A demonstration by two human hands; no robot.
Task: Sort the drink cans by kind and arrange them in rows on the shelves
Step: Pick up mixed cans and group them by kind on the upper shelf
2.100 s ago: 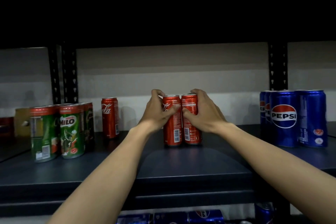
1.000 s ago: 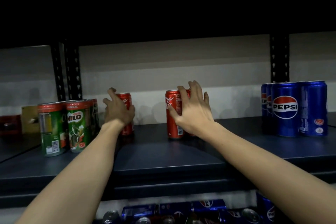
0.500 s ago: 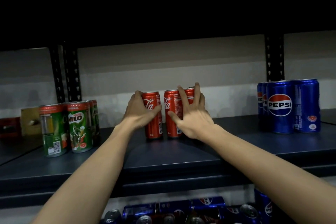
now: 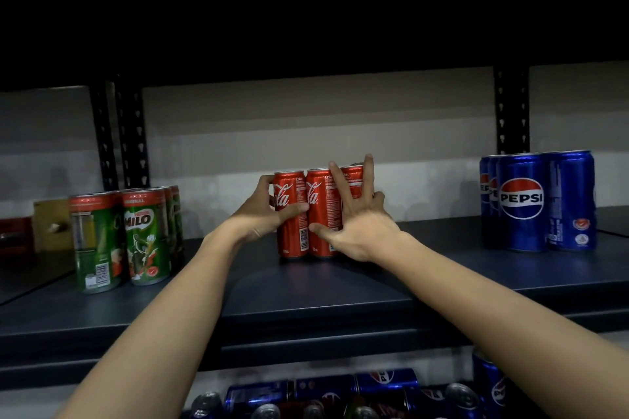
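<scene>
Three red Coca-Cola cans stand side by side in the middle of the dark shelf (image 4: 306,296). My left hand (image 4: 262,218) grips the leftmost Coca-Cola can (image 4: 289,214), thumb across its front. My right hand (image 4: 357,218) rests with spread, straight fingers against the middle Coca-Cola can (image 4: 321,211) and the right Coca-Cola can (image 4: 354,180), which it mostly hides. Green Milo cans (image 4: 143,235) are grouped at the left of the shelf. Blue Pepsi cans (image 4: 524,201) are grouped at the right.
Black slotted uprights (image 4: 129,133) stand at the back left and another upright (image 4: 512,109) at the back right. A yellow box (image 4: 51,224) sits far left. Below the shelf lie several loose Pepsi cans (image 4: 340,391). The upper shelf overhangs darkly.
My left hand fetched the lone Coca-Cola can from beside the Milo cans and slid it right until it touches the pair under my right hand. My right hand stayed on the pair.
</scene>
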